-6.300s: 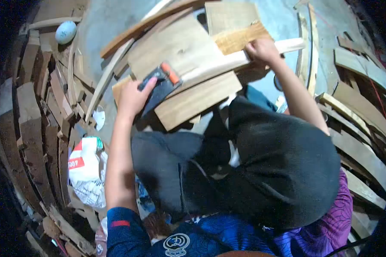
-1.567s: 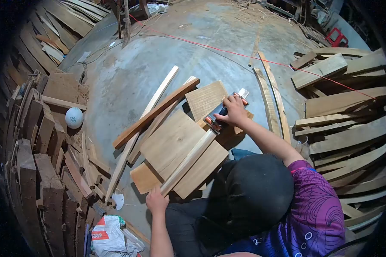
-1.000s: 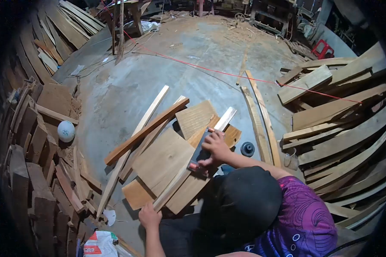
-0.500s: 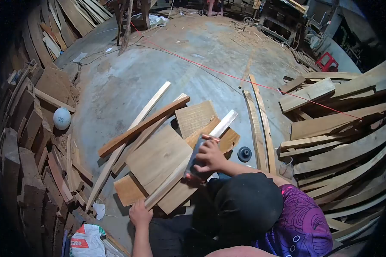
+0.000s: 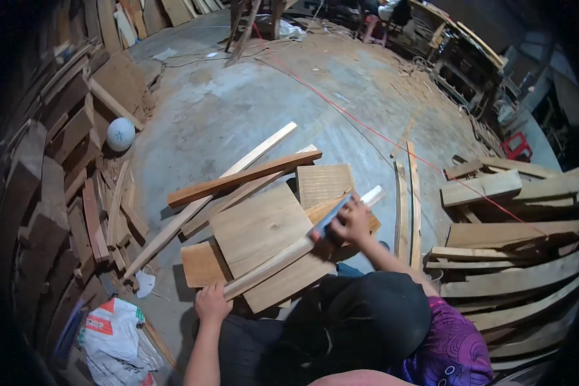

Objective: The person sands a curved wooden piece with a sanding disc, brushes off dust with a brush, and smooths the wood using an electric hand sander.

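A long pale wood strip lies slanting across several flat boards. At its near-left end my left hand has its fingers closed round the strip. My right hand grips a dark flat hand tool, somewhat blurred, which rests on the strip towards its far end. Beyond the tool the strip's white tip shows. Under and beside the strip are a wide square board, a narrower board on the near side and an orange-brown block at the left.
A reddish-brown bar crosses a long pale stick behind the boards. Stacked timber lines the right, more planks the left. There are a white ball, a printed sack and a red string.
Since half a second ago, the tool and my right hand have moved up along the strip towards its far end. My left hand stays at the near end. The view has turned.
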`<action>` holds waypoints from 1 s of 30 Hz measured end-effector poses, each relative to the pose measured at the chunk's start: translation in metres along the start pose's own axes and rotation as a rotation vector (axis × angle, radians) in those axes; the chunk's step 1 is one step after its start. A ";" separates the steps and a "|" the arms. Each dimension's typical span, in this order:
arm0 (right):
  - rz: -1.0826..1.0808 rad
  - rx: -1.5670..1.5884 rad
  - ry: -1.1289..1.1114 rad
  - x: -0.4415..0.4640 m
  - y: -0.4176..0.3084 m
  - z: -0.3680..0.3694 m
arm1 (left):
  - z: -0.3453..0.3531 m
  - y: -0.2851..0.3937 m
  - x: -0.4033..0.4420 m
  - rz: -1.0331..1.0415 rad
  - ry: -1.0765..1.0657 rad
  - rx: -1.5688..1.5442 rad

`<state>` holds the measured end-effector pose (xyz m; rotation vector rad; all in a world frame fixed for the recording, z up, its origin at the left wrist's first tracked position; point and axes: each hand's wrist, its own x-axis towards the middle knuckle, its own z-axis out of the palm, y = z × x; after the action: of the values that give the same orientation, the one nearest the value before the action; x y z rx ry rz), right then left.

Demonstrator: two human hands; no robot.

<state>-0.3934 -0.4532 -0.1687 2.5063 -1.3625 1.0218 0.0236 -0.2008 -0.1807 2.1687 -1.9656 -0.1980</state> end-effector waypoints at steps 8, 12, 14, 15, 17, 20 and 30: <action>-0.015 0.234 -0.141 0.020 0.019 -0.010 | -0.007 0.004 -0.001 -0.009 0.011 0.021; 0.467 -0.116 -0.184 0.034 0.123 -0.032 | -0.004 0.001 -0.002 -0.005 0.010 0.015; 0.378 -0.197 -0.122 0.023 0.124 -0.030 | -0.002 -0.001 -0.002 -0.002 0.015 0.004; 0.340 -0.178 -0.097 0.016 0.113 -0.023 | -0.002 -0.001 -0.001 0.009 0.018 -0.006; 0.250 -0.106 -0.053 0.008 0.070 -0.010 | 0.000 -0.001 0.001 -0.005 -0.003 0.002; -0.025 0.063 -0.133 0.004 -0.027 -0.016 | -0.003 0.001 -0.003 -0.019 -0.042 0.028; 0.389 -0.110 -0.049 0.019 0.132 -0.018 | -0.003 0.000 0.000 0.009 0.023 -0.008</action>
<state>-0.4978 -0.5375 -0.1712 2.2503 -1.9162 0.9166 0.0245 -0.2003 -0.1781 2.1473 -1.9580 -0.1791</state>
